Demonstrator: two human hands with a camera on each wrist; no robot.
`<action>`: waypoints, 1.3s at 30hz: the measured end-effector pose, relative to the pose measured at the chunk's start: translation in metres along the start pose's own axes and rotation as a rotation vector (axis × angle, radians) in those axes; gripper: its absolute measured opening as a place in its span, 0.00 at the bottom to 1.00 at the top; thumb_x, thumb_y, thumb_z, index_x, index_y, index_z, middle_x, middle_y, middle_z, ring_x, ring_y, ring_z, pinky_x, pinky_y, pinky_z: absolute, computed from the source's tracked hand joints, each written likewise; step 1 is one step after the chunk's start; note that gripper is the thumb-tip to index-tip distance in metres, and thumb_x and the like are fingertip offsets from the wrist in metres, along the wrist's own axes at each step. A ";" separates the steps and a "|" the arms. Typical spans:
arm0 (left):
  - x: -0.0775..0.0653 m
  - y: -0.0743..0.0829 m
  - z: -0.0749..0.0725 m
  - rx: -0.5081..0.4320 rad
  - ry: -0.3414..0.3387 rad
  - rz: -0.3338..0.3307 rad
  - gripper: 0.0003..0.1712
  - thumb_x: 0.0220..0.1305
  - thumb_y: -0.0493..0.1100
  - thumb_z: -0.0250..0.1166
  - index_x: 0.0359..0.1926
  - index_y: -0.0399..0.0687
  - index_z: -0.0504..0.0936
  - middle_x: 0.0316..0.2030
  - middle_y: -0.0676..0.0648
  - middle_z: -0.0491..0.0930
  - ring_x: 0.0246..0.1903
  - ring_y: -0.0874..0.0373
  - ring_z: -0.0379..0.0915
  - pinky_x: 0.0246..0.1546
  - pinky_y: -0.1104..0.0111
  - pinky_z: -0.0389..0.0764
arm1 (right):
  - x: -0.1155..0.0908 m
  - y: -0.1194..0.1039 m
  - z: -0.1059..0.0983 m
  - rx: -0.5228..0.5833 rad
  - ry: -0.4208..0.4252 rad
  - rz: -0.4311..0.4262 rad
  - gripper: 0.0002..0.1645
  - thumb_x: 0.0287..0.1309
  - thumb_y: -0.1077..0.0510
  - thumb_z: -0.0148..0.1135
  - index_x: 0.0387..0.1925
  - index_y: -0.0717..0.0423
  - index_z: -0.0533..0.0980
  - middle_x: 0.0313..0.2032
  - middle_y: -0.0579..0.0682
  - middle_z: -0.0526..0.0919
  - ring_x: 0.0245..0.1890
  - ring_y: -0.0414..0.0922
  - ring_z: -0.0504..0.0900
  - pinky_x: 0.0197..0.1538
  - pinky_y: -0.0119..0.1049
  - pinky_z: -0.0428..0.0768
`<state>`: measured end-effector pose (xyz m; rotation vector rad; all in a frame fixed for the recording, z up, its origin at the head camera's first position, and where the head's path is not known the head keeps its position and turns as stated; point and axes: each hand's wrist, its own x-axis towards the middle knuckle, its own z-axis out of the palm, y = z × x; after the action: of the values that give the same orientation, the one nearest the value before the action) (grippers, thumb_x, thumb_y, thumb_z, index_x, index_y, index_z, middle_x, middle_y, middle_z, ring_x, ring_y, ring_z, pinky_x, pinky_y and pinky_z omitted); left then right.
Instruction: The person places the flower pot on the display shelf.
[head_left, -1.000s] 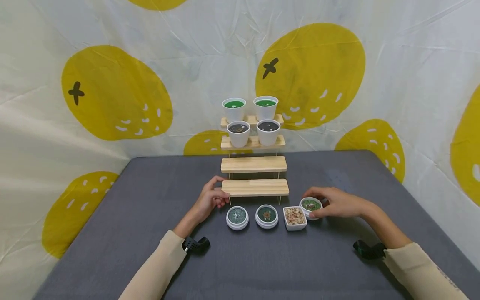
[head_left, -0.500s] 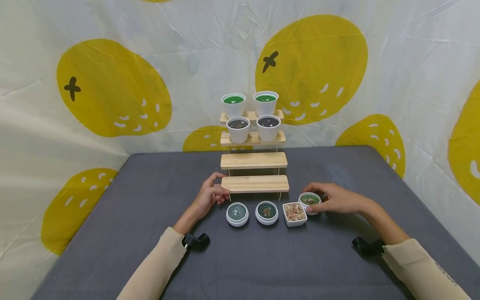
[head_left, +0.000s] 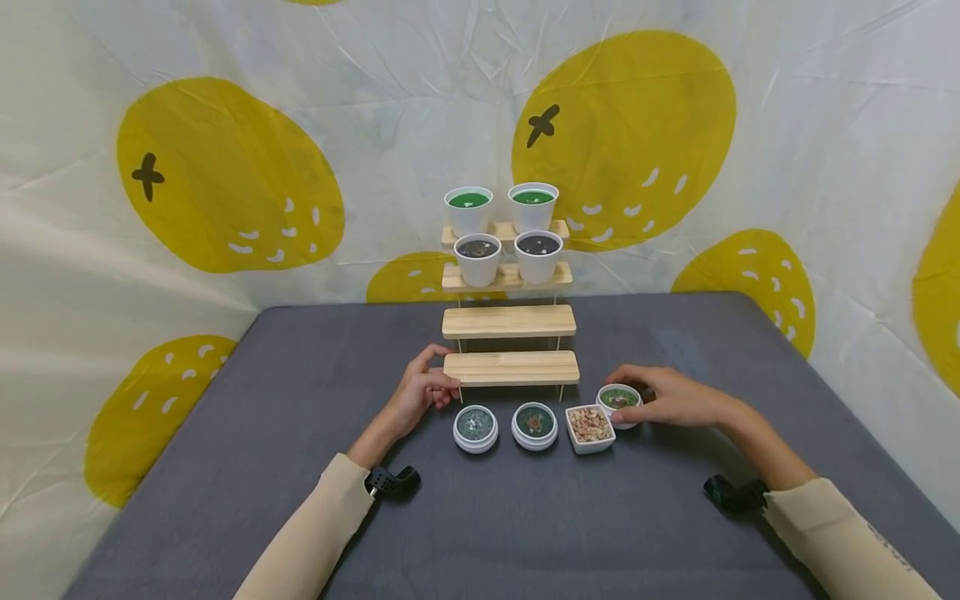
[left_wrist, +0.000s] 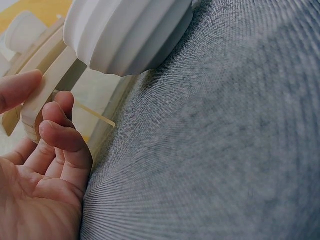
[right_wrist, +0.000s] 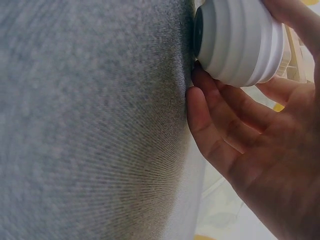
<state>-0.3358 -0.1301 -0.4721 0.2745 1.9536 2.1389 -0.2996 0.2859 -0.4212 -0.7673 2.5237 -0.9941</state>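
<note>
A tiered wooden display stand (head_left: 512,367) with several steps stands at the middle of the table. My left hand (head_left: 412,396) grips the left end of its lowest step, thumb on the front edge. In the left wrist view the fingers curl by the step's wooden end (left_wrist: 37,112). Off to the right, my right hand (head_left: 678,398) holds a small round white pot (head_left: 619,398) with a green top between thumb and fingers. Its ribbed side (right_wrist: 240,42) shows in the right wrist view, base close to the cloth.
In front of the stand sit a round pot with grey-green filling (head_left: 476,427), one with dark green filling (head_left: 534,425) and a square dish of pebbly bits (head_left: 590,427). White cups (head_left: 478,267) stand in pairs on the upper two steps. A patterned curtain (head_left: 420,150) hangs behind.
The head view has tilted slightly, so everything appears a little higher than a second ago. Both hands keep their hold, and the stand and pots stay in place.
</note>
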 end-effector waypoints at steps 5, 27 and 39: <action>0.000 -0.003 0.000 -0.003 0.000 -0.002 0.28 0.60 0.31 0.62 0.61 0.43 0.66 0.20 0.49 0.81 0.17 0.60 0.71 0.19 0.71 0.72 | 0.000 0.000 0.003 0.003 0.002 0.016 0.29 0.64 0.46 0.70 0.61 0.53 0.75 0.50 0.49 0.84 0.42 0.39 0.79 0.41 0.34 0.78; 0.003 0.001 -0.002 0.001 -0.007 0.004 0.28 0.60 0.31 0.61 0.62 0.43 0.67 0.21 0.48 0.81 0.17 0.60 0.71 0.19 0.72 0.72 | 0.007 0.005 0.005 0.004 0.014 0.043 0.26 0.64 0.45 0.69 0.59 0.49 0.76 0.48 0.49 0.82 0.40 0.41 0.79 0.41 0.35 0.78; 0.001 0.002 -0.001 0.001 -0.015 0.004 0.29 0.60 0.31 0.61 0.62 0.42 0.66 0.21 0.49 0.81 0.17 0.61 0.71 0.20 0.72 0.72 | 0.006 0.005 0.005 -0.003 0.018 0.042 0.25 0.64 0.45 0.69 0.58 0.48 0.76 0.48 0.49 0.83 0.40 0.40 0.79 0.40 0.35 0.78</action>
<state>-0.3378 -0.1312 -0.4703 0.2940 1.9470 2.1324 -0.3039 0.2832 -0.4291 -0.7064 2.5465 -0.9874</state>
